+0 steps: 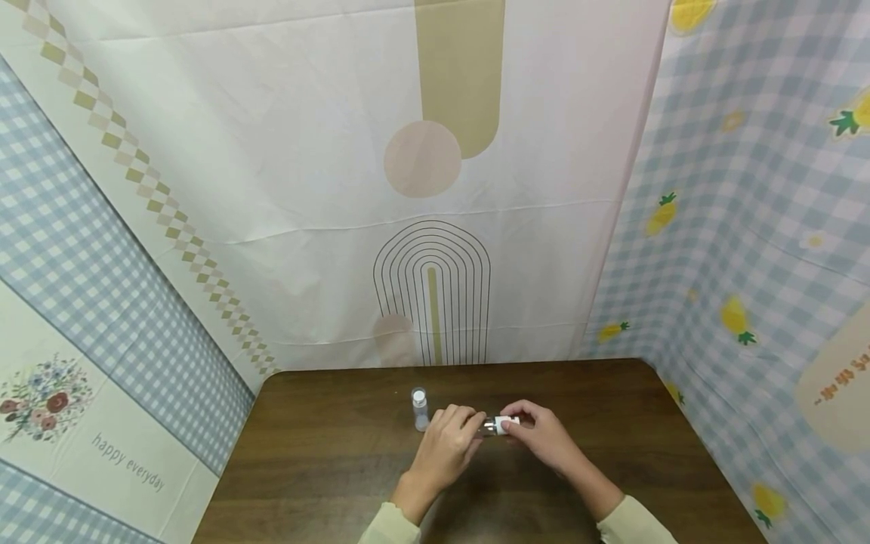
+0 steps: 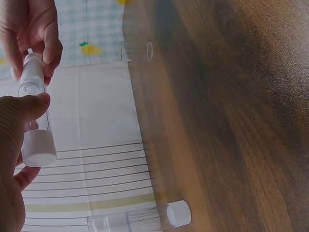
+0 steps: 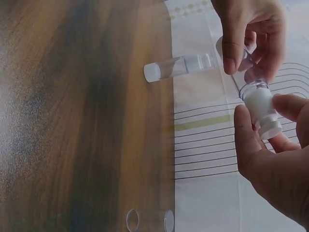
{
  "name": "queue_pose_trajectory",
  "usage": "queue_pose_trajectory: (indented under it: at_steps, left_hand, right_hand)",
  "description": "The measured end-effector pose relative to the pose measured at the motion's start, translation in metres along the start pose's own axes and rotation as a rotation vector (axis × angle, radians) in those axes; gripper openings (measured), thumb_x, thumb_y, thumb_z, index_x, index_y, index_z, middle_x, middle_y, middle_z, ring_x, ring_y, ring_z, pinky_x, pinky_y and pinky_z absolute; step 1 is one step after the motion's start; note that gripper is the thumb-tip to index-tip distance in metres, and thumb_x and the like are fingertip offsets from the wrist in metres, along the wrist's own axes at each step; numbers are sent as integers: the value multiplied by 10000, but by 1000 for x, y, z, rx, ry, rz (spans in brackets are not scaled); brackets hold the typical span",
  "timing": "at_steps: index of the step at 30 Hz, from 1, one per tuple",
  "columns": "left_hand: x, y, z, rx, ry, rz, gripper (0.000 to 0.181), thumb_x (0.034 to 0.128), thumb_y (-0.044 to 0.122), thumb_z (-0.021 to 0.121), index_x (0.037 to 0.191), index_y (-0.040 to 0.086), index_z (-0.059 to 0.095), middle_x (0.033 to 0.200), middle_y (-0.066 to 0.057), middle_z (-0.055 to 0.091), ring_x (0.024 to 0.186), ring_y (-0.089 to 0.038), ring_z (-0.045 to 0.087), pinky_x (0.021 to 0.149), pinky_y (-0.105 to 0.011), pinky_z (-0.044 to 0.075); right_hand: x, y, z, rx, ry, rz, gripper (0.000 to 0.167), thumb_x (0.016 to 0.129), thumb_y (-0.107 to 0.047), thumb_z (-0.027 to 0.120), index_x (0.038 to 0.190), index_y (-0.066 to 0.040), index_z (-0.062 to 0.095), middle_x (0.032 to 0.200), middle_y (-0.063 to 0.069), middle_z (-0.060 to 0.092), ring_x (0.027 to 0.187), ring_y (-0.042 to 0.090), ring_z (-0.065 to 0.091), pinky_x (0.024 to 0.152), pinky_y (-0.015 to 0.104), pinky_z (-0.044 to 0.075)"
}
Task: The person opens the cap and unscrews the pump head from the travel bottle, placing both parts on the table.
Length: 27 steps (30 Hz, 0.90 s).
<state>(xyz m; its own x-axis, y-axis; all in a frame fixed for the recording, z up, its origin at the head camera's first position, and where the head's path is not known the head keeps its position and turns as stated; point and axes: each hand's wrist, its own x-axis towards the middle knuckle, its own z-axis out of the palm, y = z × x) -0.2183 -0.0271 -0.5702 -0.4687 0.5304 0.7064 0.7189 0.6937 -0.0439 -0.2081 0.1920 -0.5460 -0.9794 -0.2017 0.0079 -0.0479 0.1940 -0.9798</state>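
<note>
In front of me my left hand (image 1: 445, 446) grips a small clear bottle (image 2: 39, 147) with a white base, its thumb across the see-through body. My right hand (image 1: 544, 438) pinches the white pump top (image 3: 260, 104) between thumb and fingers. Pump and bottle line up end to end, tilted above the table; whether they are screwed together I cannot tell. A second bottle (image 1: 420, 412), clear with a white base and pale upper part, stands upright just left of my left hand. Near my right hand, a clear open-ended cap (image 3: 169, 221) stands on the table.
The dark wooden table (image 1: 306, 453) has rounded far corners. Right behind it hangs a white printed cloth (image 1: 306, 287), with a blue checked cloth (image 1: 714, 227) on the right and another checked cloth (image 1: 136, 189) on the left.
</note>
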Motion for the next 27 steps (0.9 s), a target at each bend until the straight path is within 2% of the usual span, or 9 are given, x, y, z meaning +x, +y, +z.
queue_pose_trajectory:
  at_steps: [5, 11, 18, 22, 27]
  left_hand:
    - [-1, 0, 0, -4, -17, -16, 411, 769, 213, 906, 1136, 135, 739, 1022, 28, 697, 925, -134, 653, 742, -279, 512]
    - [-1, 0, 1, -13, -1, -17, 430, 750, 217, 925, 1128, 132, 740, 1018, 25, 700, 916, -137, 656, 721, -278, 509]
    - [0, 0, 2, 7, 35, 14, 419, 753, 242, 918, 1113, 122, 741, 998, 22, 693, 891, -135, 651, 718, -270, 502]
    - [0, 0, 3, 24, 60, 40, 418, 741, 248, 916, 1101, 119, 747, 988, 20, 695, 885, -131, 651, 725, -266, 506]
    - [0, 2, 2, 23, 49, 34, 456, 704, 223, 943, 1104, 120, 751, 996, 17, 701, 896, -132, 653, 733, -271, 512]
  right_hand:
    - [0, -2, -1, -39, 21, -49, 283, 921, -57, 753, 1144, 85, 651, 1107, 224, 677, 882, 58, 654, 720, 201, 564]
    - [-1, -1, -1, -30, 15, -78, 297, 882, -22, 781, 1135, 68, 653, 1126, 242, 679, 948, 137, 683, 771, 207, 572]
    - [0, -1, 2, -3, 67, -18, 329, 920, -76, 762, 1196, 51, 635, 1206, 233, 652, 953, 109, 684, 766, 238, 588]
    - [1, -1, 3, 11, 96, 29, 296, 967, -106, 713, 1195, 67, 639, 1115, 182, 689, 865, 111, 685, 741, 313, 624]
    - [-1, -1, 1, 50, 37, 62, 287, 995, -112, 673, 1162, 120, 643, 984, 144, 714, 839, 193, 707, 713, 340, 638]
